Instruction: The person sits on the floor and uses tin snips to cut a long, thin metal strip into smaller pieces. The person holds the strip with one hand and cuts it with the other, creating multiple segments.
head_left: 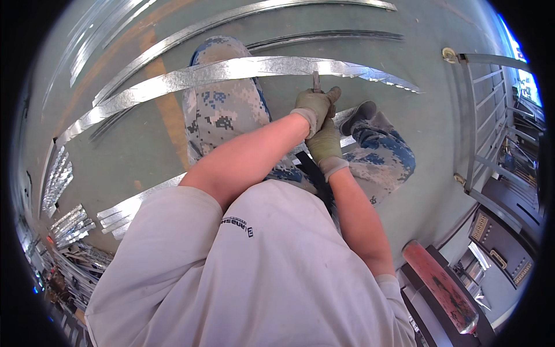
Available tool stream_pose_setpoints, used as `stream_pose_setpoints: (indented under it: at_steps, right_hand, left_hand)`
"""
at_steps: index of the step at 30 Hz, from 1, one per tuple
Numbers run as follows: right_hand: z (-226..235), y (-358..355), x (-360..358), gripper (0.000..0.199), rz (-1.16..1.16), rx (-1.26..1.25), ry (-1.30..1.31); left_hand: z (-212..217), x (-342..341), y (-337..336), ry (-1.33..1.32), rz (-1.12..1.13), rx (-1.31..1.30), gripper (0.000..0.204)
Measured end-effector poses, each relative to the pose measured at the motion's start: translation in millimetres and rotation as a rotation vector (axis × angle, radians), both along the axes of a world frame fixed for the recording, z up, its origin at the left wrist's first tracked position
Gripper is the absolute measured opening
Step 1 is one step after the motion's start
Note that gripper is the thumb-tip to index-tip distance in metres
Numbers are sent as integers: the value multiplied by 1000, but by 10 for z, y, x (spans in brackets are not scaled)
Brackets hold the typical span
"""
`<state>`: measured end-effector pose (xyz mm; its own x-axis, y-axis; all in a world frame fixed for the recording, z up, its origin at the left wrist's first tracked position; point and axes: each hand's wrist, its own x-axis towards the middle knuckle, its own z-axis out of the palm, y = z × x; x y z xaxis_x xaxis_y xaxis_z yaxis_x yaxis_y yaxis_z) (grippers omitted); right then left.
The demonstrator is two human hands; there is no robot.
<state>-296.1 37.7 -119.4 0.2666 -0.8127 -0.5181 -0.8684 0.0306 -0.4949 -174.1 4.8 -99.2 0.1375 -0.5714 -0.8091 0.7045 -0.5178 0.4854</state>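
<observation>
A long, shiny metal strip [225, 69] crosses in front of me, passing over my raised left knee. Its right end is notched and tapers. My left hand [314, 106], in an olive work glove, is closed round a narrow grey metal tool [317, 82]. The tool's tip meets the strip's lower edge; its kind cannot be made out. Just below, touching the left hand, my gloved right hand [325, 143] is closed too. The hands overlap, and what the right one grips is hidden.
More metal strips [231, 21] lie on the green floor beyond, with dark thin strips [324, 38] nearby. Bundled metal pieces [72, 224] are at the left. A wheeled metal frame [475, 115] stands at the right, and a red cylinder [439, 286] lies lower right.
</observation>
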Motion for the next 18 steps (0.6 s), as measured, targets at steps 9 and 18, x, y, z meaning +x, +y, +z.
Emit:
stream_pose_setpoints:
  at_steps: [9,18]
  right_hand:
    - [666,-19,265,78,-78,-69,290]
    - [724,-49,-155,96,-140,240,-63]
  left_hand:
    - [-61,163,45,297,-6,-274,41]
    - [-196,106,47,412,52,-270,40]
